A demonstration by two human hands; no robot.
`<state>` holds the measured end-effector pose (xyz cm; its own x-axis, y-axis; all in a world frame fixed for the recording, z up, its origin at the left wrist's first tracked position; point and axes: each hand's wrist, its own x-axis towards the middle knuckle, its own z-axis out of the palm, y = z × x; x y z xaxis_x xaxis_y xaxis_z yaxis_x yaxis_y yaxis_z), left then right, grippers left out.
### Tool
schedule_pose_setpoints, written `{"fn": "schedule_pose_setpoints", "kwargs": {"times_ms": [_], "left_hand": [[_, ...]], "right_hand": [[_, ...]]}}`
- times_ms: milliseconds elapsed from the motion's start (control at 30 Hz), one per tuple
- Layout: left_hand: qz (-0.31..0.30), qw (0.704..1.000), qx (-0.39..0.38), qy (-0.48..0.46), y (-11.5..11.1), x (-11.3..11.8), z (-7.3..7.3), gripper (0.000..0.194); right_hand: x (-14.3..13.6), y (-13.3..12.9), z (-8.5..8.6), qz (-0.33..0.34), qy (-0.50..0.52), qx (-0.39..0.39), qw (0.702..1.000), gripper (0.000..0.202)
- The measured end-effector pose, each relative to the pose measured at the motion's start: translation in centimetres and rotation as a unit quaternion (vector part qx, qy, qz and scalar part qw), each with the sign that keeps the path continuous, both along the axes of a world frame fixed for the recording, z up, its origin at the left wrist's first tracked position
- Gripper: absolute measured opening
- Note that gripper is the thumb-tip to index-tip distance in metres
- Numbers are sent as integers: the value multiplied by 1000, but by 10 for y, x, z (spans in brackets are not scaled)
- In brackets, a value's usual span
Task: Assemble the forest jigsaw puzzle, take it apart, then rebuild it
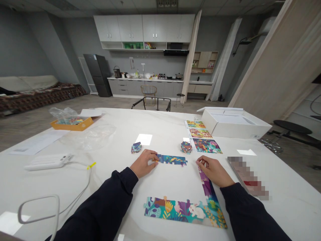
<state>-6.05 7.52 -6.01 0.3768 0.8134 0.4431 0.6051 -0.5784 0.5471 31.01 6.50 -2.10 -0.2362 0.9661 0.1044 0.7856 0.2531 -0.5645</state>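
Puzzle (185, 211): L-shaped, multicoloured cardboard
Left hand (143, 164): on blue cardboard strip (173, 160) beyond puzzle
Right hand (213, 170): at puzzle's far end
Grips: indeterminable

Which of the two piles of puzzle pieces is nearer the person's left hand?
The left pile, just beyond the left hand; the other pile lies farther right, beside the printed pictures.

A home-like room with kitchen
White wall cabinets (136, 27), a range hood (176, 53) and a dark refrigerator (97, 75) show the kitchen; a sofa (31, 83) at left shows the living part.
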Motion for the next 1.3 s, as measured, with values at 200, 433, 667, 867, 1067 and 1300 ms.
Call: {"fn": "schedule_pose_setpoints", "kwargs": {"times_ms": [200, 433, 667, 867, 1067, 1300], "left_hand": [[-4, 1000, 1, 6, 0, -1, -2, 16], [-18, 1000, 7, 21, 0, -1, 2, 19], [-8, 999, 9, 31, 1, -2, 0, 18], [-4, 999, 8, 36, 0, -1, -1, 22], [-11, 999, 1, 42, -2, -1, 3, 20], [-3, 999, -2, 31, -5, 2, 7, 32]], "right_hand": [[0, 1, -2, -2, 1, -1, 1000, 32], [0, 2, -3, 0, -1, 4, 1000, 33], [0, 2, -3, 2, -4, 5, 1000, 33], [-1, 1, -1, 2, 1, -1, 1000, 34], [0, 1, -1, 2, 0, 0, 1000, 33], [0, 2, -3, 4, 0, 0, 1000, 33]]}}
